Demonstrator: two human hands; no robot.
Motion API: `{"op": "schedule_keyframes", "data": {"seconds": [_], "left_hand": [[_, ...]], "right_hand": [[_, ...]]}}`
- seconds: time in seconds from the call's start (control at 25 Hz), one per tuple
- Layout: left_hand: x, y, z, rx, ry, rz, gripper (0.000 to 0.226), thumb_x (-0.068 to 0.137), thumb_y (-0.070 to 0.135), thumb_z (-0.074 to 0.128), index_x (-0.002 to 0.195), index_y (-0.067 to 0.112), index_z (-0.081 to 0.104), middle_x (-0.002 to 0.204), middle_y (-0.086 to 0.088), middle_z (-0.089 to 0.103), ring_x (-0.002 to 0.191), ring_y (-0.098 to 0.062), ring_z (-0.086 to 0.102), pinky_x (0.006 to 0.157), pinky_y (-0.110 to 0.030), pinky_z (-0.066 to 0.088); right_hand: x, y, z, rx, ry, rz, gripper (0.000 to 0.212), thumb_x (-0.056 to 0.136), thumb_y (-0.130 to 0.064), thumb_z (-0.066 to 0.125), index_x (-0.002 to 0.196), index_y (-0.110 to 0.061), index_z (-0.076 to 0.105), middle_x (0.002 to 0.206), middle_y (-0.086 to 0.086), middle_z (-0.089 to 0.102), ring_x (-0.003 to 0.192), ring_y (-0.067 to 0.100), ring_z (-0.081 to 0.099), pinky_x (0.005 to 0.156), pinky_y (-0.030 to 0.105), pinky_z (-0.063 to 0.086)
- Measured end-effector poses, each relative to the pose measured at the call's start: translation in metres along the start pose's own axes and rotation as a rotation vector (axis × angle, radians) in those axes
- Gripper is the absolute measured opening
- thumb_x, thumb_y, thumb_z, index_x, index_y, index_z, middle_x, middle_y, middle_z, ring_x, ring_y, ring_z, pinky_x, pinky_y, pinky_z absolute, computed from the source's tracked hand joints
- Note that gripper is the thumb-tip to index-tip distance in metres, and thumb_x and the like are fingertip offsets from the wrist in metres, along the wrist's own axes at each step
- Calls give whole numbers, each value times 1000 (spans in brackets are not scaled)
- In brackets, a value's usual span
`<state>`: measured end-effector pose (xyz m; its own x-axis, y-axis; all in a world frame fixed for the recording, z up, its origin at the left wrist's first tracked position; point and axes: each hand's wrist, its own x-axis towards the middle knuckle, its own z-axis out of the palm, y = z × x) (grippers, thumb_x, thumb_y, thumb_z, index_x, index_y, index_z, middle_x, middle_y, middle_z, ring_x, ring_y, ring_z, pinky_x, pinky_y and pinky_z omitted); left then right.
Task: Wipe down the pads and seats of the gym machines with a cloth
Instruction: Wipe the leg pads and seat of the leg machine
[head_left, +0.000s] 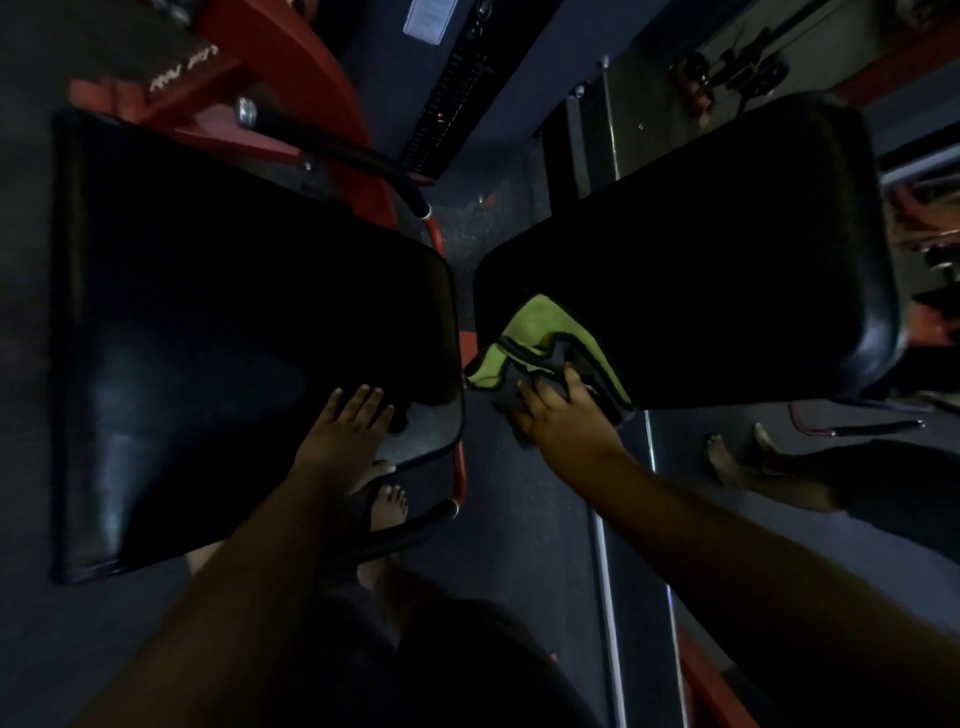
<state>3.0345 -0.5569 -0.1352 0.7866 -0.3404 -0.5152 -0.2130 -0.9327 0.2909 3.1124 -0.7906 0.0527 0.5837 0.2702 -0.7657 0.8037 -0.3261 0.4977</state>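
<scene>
At nine o'clock lay the left black pad (218, 332), broad and glossy, its near corner pointing toward the centre; red frame tubing (457, 467) curved round that corner. Your left hand (345, 434) rested flat on the pad's lower edge at about seven o'clock, fingers spread and relaxed, gripping nothing; a bare foot (388, 506) showed on the dark floor (514, 519) just below it. At centre, a narrow gap parted the two pads. At three o'clock sat the right black pad (717, 260); your right hand (563, 415) pressed the green and grey cloth (540, 343) against its near-left corner, fingers curled onto the bunched grey folds; the green part lay spread on the pad. At four o'clock another person's bare feet (737, 457) stood on the floor.
</scene>
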Motion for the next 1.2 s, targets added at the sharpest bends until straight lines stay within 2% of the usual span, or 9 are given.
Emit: {"op": "schedule_keyframes", "data": {"seconds": [0.12, 0.2, 0.32, 0.48, 0.64, 0.72, 0.88, 1.04, 1.2], "left_hand": [[-44, -11, -18, -96, -105, -115, 90, 95, 70, 39, 162, 22, 3, 170, -8, -4, 157, -25, -8, 123, -56, -1], [-76, -16, -39, -136, -151, -165, 91, 95, 70, 40, 162, 23, 2, 170, -7, -5, 157, -24, -7, 123, -58, 5], [-118, -15, -73, -184, -188, -181, 93, 94, 69, 44, 162, 24, -1, 170, -5, -7, 157, -24, -5, 124, -55, 9], [-182, -18, -106, -293, -191, -238, 96, 92, 69, 50, 162, 27, 1, 170, -2, -7, 157, -25, 1, 122, -58, 14], [-254, -19, -102, -391, -100, -343, 94, 93, 70, 47, 162, 26, 2, 170, -3, -4, 156, -25, 3, 121, -56, 17], [-291, -14, -91, -415, -62, -443, 93, 93, 72, 43, 162, 25, 2, 170, -3, -3, 156, -25, 5, 121, -57, 18], [-371, 0, -62, -569, 18, -685, 93, 92, 74, 42, 162, 27, 2, 170, -1, -2, 156, -25, 6, 119, -62, 19], [-453, 3, -35, -678, 102, -923, 95, 91, 76, 41, 162, 28, 0, 170, 0, -5, 156, -24, 3, 120, -64, 17], [-531, -8, -6, -755, 183, -1112, 95, 91, 76, 40, 162, 28, -2, 170, 1, -7, 157, -23, 1, 120, -65, 12]], "right_hand": [[-22, -2, -18, 270, 67, 134, 52, 102, -21, 45, 153, -22, 35, 156, 9, 40, 147, 32, 24, 118, 67, 2], [-33, -15, -39, 400, 74, 162, 49, 100, -16, 46, 148, -24, 41, 145, 7, 50, 138, 33, 35, 114, 70, 8], [-46, -46, -74, 607, 94, 188, 49, 100, -12, 42, 146, -29, 39, 141, 8, 52, 130, 35, 43, 111, 68, 20], [-68, -96, -120, 764, 131, 147, 46, 99, -17, 48, 142, -25, 35, 137, 10, 54, 126, 36, 49, 101, 58, 36], [-77, -134, -147, 854, 216, 50, 51, 92, -24, 57, 137, -21, 32, 124, 6, 64, 114, 32, 60, 98, 52, 41], [-79, -147, -162, 843, 274, -56, 46, 93, -34, 56, 133, -22, 35, 121, 4, 64, 111, 30, 61, 97, 50, 39], [-94, -179, -201, 710, 422, -283, 33, 96, -38, 54, 124, -25, 44, 119, 1, 62, 111, 28, 59, 95, 47, 40], [-114, -229, -247, 518, 556, -479, 40, 93, -44, 53, 128, -25, 48, 128, 1, 54, 121, 26, 52, 95, 46, 43], [-134, -291, -304, 397, 677, -615, 38, 91, -42, 53, 124, -23, 50, 126, 0, 53, 120, 24, 52, 88, 41, 48]]}}
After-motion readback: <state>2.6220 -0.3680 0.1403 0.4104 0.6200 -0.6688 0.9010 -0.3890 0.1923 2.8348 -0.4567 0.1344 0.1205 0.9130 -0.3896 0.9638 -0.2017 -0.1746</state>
